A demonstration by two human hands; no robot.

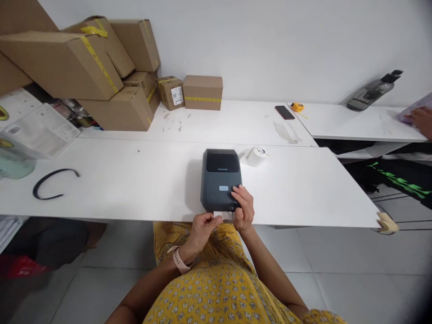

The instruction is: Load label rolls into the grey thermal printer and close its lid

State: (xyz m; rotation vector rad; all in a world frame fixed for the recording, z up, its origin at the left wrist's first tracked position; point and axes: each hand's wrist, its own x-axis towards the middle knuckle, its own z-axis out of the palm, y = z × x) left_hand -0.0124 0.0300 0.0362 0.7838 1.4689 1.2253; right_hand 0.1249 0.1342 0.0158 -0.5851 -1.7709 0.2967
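Observation:
A dark grey label printer [216, 191] stands at the front edge of the white table, with a black window on top and a light button. From its front edge a short piece of white paper [223, 215] sticks out. My left hand [204, 227], with a pale band on the wrist, pinches the left side of that paper. My right hand [243, 208] rests against the printer's front right corner, its fingertips on the top and the other fingers curled. Behind the printer to the right lies a white paper roll [257, 156].
Cardboard boxes [131, 108] are stacked at the back left, and a black headband [40, 184] lies on the left. Toward the back right are a phone [285, 112], a yellow tape measure [297, 107] and a bottle [371, 93]. Another person's hand [422, 120] holds a purple item.

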